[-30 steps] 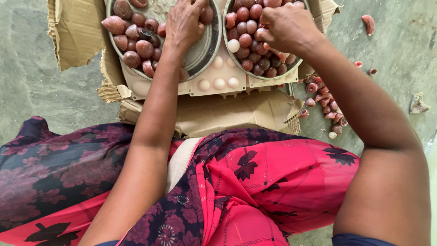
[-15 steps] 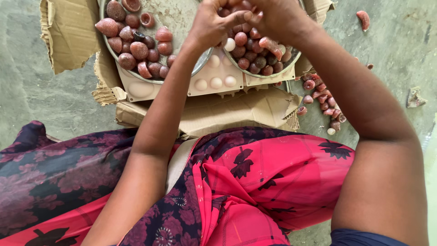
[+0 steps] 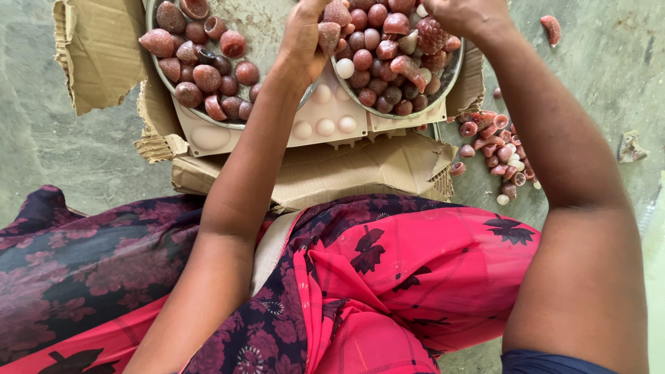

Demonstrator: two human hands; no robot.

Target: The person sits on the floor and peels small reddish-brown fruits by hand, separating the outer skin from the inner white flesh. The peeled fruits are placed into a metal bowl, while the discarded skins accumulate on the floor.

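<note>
Here the left hand [image 3: 303, 38] reaches up between two round metal bowls and its grip is clamped on a dusty reddish-brown cone-shaped piece [image 3: 327, 34]. That piece sits at the fingertips, on the side of the hand toward the right bowl [image 3: 454, 79], just over that bowl's left rim. Its long axis runs roughly up and down in the head view, with the narrow end pointing down toward the person and the broad end up near a second similar piece [image 3: 337, 12] just above it.

The right hand [image 3: 463, 12] is at the top edge of the view, over the far rim of the right bowl; its fingers are cut off by the frame, so I cannot tell whether its grip is together or apart. Just beside it lies a knobbly berry-shaped piece [image 3: 431, 32] among the heaped red-brown moulded pieces.

The left bowl [image 3: 269, 28] holds a smaller cluster of the same pieces along its left side, with bare metal toward the hand. Both bowls rest on a cream mould tray [image 3: 325, 123] with rounded hollows, which lies on torn cardboard [image 3: 346, 170] spread on the grey floor [image 3: 62, 149]. A loose pile of small pieces [image 3: 500, 149] lies on the floor off the cardboard's right edge. A red and dark floral garment [image 3: 388, 277] fills the near side.
</note>
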